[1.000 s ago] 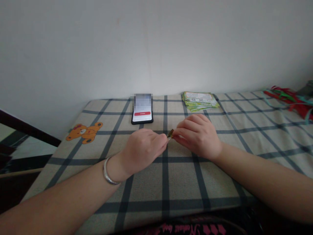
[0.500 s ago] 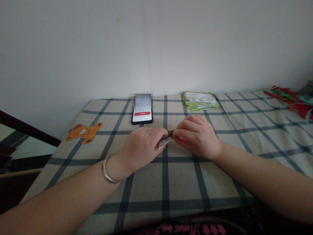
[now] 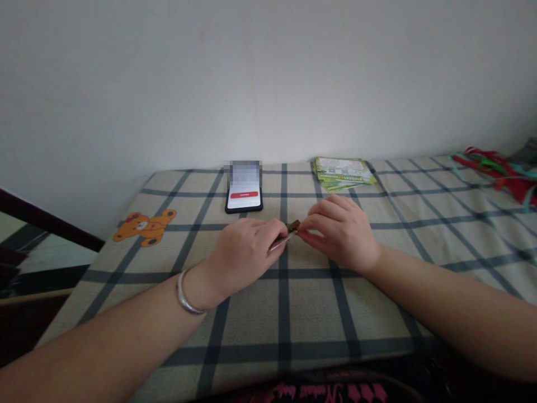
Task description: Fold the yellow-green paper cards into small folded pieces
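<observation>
**Hands and held item.** My left hand (image 3: 243,258): fingers curled closed, thumb side toward the centre, pinching the near end of a narrow silvery strip (image 3: 279,243). A silver bangle (image 3: 183,296) sits around my left wrist. My right hand (image 3: 339,235): fingers loosely curled and partly closed, the fingertips (image 3: 302,230) pressed on a small dark-gold tab (image 3: 293,226) at the strip's far end. Strip and tab lie between my hands, held above a checked cloth (image 3: 289,319), mid-table. What they are made of is too small to tell.

**Surroundings.** Grey-and-beige checked cloth, printed with an orange teddy bear (image 3: 145,228) at left. Far edge, ahead of my hands: a black smartphone (image 3: 244,200), its screen blurred except for a red bar. Just right of it: a stack of green printed cards (image 3: 343,173). Far right corner: a tangle of red, green and teal ribbons (image 3: 495,175). Beyond the cloth: a white wall (image 3: 268,73). Near left: a dark rail (image 3: 42,219).
</observation>
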A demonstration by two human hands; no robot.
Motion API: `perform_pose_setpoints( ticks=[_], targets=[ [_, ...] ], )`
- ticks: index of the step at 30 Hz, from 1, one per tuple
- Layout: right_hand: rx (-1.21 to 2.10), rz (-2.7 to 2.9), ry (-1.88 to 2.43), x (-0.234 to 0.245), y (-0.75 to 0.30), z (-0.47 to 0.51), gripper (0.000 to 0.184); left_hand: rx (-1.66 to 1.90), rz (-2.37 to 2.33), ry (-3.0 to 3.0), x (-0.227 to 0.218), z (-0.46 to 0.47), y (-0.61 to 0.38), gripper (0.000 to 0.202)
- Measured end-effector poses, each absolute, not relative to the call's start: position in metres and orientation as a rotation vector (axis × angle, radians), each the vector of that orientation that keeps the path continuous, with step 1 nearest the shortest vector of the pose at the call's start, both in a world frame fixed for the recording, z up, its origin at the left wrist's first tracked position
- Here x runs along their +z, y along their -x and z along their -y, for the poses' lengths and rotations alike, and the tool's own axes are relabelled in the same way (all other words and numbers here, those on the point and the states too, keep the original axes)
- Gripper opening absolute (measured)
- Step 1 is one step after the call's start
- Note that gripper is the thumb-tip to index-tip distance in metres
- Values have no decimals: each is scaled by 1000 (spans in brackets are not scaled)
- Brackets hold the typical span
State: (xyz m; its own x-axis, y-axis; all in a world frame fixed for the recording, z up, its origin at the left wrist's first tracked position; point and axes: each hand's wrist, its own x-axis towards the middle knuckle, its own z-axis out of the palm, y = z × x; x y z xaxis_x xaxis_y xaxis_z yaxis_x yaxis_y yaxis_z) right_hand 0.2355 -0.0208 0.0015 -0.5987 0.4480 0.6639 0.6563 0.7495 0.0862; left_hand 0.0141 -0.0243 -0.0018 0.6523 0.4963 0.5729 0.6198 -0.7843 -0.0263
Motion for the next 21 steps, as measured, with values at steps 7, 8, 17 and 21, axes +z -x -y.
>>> perform_pose_setpoints(
  ticks=[7,8,17,21],
  targets=[
    [-503,2365,861,2,-235,22,20,-822,866,2647,-1,24,-15,11],
    [-490,2359,861,2,-235,21,20,-820,864,2641,-1,24,-15,12],
    [-282,2181,953,3,-234,20,21,-824,920,2607,-4,24,-13,9],
    [66,2118,1034,1,-232,19,19,-870,925,2585,-4,25,-13,8]
  ],
)
